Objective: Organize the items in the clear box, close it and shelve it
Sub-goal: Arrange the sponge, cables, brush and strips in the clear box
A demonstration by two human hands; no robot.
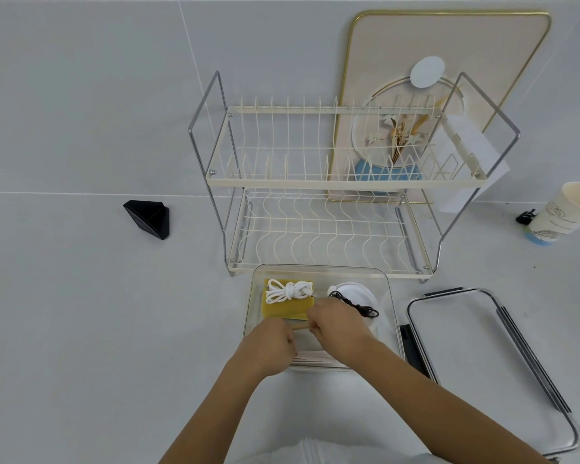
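The clear box stands open in front of the two-tier dish rack. Inside it lies a yellow sponge with a bundled white cable on top, a white round item and a black cable. Both hands are inside the box near its front. My left hand and my right hand are both closed on a thin wooden stick that runs between them. Pale flat items lie under the hands, partly hidden. The box's lid lies flat to the right.
A black wedge-shaped object sits left of the rack. A paper cup and a small black clip are at the far right. A gold-rimmed decorative board leans on the wall behind the rack.
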